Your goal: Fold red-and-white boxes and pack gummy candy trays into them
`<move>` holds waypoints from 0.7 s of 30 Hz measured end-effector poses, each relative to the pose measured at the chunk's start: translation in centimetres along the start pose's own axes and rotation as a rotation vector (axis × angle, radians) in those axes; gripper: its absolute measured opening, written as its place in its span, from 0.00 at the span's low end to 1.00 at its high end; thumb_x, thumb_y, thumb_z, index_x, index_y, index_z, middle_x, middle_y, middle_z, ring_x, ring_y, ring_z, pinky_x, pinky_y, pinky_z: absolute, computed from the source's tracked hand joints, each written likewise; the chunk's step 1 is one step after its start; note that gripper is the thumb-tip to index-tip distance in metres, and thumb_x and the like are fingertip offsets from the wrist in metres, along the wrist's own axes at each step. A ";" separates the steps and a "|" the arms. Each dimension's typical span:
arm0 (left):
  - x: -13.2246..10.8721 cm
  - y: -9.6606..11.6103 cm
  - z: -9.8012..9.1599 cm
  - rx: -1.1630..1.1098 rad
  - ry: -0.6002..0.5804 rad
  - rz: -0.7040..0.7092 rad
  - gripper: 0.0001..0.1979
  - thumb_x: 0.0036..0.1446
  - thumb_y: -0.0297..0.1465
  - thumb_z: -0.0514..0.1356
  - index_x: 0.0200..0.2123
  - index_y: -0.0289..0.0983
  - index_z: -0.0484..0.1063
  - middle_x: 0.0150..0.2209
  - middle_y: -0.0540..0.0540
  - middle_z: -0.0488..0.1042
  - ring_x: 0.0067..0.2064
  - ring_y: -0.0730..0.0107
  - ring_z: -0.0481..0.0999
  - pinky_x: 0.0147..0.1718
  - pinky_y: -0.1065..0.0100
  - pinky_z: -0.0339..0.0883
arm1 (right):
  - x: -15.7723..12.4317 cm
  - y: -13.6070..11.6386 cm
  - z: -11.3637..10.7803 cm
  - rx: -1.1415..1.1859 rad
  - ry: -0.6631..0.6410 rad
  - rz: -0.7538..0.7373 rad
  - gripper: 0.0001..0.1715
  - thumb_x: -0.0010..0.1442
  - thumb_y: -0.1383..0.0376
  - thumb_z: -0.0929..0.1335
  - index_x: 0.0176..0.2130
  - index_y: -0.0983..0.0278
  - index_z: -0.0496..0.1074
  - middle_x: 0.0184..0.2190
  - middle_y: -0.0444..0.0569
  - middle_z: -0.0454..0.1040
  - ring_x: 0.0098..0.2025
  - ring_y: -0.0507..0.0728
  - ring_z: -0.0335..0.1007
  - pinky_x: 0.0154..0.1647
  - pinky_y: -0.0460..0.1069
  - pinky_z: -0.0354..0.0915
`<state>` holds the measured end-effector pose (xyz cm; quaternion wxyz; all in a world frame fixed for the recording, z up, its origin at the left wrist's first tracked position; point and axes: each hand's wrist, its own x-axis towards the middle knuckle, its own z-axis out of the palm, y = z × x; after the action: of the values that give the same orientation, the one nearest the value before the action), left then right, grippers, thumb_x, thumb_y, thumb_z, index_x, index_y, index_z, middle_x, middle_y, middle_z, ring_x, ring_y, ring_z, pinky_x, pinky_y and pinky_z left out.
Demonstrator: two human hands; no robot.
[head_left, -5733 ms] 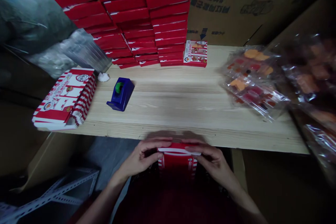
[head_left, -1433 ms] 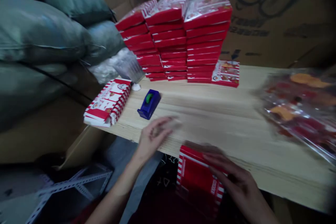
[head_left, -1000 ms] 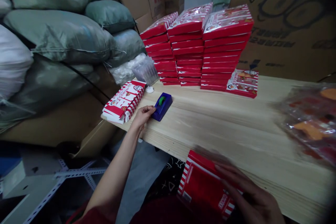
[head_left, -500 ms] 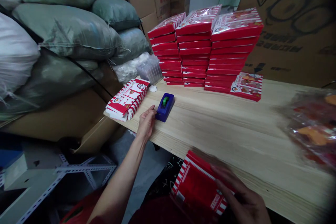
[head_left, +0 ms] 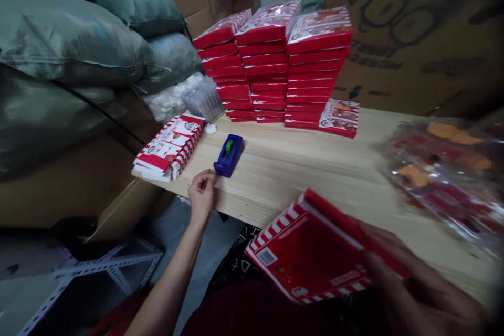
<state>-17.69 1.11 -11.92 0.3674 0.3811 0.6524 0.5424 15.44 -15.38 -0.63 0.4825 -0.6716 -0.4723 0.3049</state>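
Note:
My right hand (head_left: 417, 278) grips a flat red box (head_left: 315, 252) by its right end, fingers behind and thumb in front. The box is tilted over the front edge of the table, with white stripes and a barcode on the side facing me. My left hand (head_left: 202, 189) is closed in a pinch at the near end of a blue tape dispenser (head_left: 229, 156) that carries a green roll core. Whatever lies between those fingertips is too small to make out. To the left of the dispenser lies a pile of red-and-white printed cartons (head_left: 169, 144).
Tall stacks of red boxes (head_left: 263, 58) stand at the back of the wooden table (head_left: 283, 168). Clear plastic packs with orange and red contents (head_left: 444, 173) lie at right. Clear plastic trays (head_left: 202, 98) sit at back left, near stuffed sacks (head_left: 66, 37). A big carton (head_left: 413, 37) stands behind.
My right hand has raised the red box a little and moved it right. My left hand stays by the dispenser, its fingers drawn in more. The whole view has shifted to the right.

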 end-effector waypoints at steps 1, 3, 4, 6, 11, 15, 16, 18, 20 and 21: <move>-1.1 1.4 0.4 -0.009 -0.020 0.015 0.14 0.53 0.40 0.70 0.35 0.35 0.78 0.43 0.43 0.79 0.46 0.63 0.77 0.52 0.63 0.69 | 0.2 -0.9 -0.4 -0.006 0.093 -0.016 0.18 0.66 0.61 0.72 0.55 0.45 0.79 0.58 0.40 0.78 0.60 0.62 0.75 0.67 0.61 0.69; -4.1 5.1 1.6 -0.051 -0.110 0.031 0.12 0.59 0.40 0.68 0.40 0.38 0.78 0.36 0.48 0.79 0.38 0.67 0.77 0.46 0.66 0.71 | 0.8 -2.4 -0.3 -0.027 0.191 -0.103 0.19 0.67 0.64 0.72 0.54 0.45 0.79 0.58 0.41 0.77 0.59 0.63 0.74 0.64 0.62 0.71; -5.8 7.2 2.4 -0.087 -0.162 0.043 0.10 0.61 0.39 0.67 0.41 0.39 0.78 0.35 0.50 0.79 0.37 0.69 0.77 0.44 0.67 0.72 | 1.2 -2.8 0.1 -0.050 0.175 -0.184 0.20 0.67 0.67 0.71 0.55 0.45 0.79 0.57 0.43 0.77 0.59 0.63 0.74 0.61 0.62 0.73; -9.3 11.3 4.2 -0.125 -0.314 0.034 0.06 0.63 0.36 0.67 0.41 0.41 0.79 0.33 0.51 0.79 0.36 0.71 0.78 0.41 0.70 0.72 | 2.1 -2.9 1.2 -0.094 0.065 -0.350 0.26 0.68 0.72 0.68 0.58 0.46 0.76 0.58 0.45 0.76 0.58 0.61 0.75 0.56 0.60 0.75; -14.7 15.7 8.6 -0.362 -0.617 -0.149 0.18 0.60 0.35 0.69 0.54 0.47 0.77 0.29 0.52 0.80 0.31 0.70 0.79 0.36 0.69 0.76 | 3.3 -1.8 3.1 -0.095 -0.046 -0.433 0.30 0.69 0.77 0.65 0.60 0.47 0.73 0.59 0.47 0.73 0.59 0.59 0.73 0.56 0.58 0.76; -14.9 14.4 10.7 -0.465 -0.603 -0.286 0.42 0.58 0.34 0.71 0.71 0.45 0.55 0.30 0.52 0.79 0.31 0.71 0.79 0.38 0.69 0.75 | 3.3 -1.7 3.2 -0.077 -0.048 -0.442 0.30 0.69 0.76 0.66 0.61 0.48 0.72 0.58 0.49 0.74 0.59 0.60 0.73 0.55 0.59 0.77; -14.7 14.0 11.0 -0.466 -0.591 -0.300 0.43 0.58 0.34 0.71 0.71 0.44 0.54 0.29 0.52 0.79 0.31 0.72 0.79 0.38 0.69 0.75 | 3.2 -1.6 3.1 -0.073 -0.039 -0.443 0.30 0.69 0.76 0.66 0.62 0.48 0.70 0.58 0.49 0.74 0.59 0.60 0.73 0.55 0.59 0.77; -14.5 13.6 11.4 -0.465 -0.587 -0.318 0.42 0.58 0.34 0.72 0.70 0.44 0.54 0.29 0.53 0.79 0.30 0.72 0.78 0.37 0.70 0.74 | 3.3 -1.6 2.9 -0.088 -0.049 -0.437 0.32 0.70 0.75 0.66 0.66 0.48 0.66 0.58 0.50 0.74 0.59 0.60 0.73 0.56 0.59 0.77; -14.2 13.2 11.6 -0.460 -0.617 -0.340 0.42 0.57 0.36 0.72 0.69 0.43 0.55 0.29 0.52 0.79 0.30 0.71 0.78 0.36 0.70 0.73 | 3.5 -1.6 2.6 -0.116 -0.114 -0.429 0.34 0.71 0.74 0.64 0.68 0.47 0.64 0.59 0.51 0.72 0.60 0.60 0.71 0.57 0.58 0.77; -14.0 13.0 11.7 -0.446 -0.641 -0.353 0.42 0.57 0.37 0.72 0.69 0.43 0.55 0.29 0.52 0.79 0.29 0.71 0.78 0.35 0.69 0.73 | 3.7 -1.7 2.5 -0.125 -0.150 -0.428 0.34 0.71 0.74 0.64 0.69 0.47 0.64 0.59 0.51 0.70 0.61 0.60 0.71 0.57 0.57 0.77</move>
<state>0.23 -4.83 0.21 0.7123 0.3238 0.4271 0.4532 14.07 -10.93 0.25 0.4571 -0.5602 -0.6566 0.2147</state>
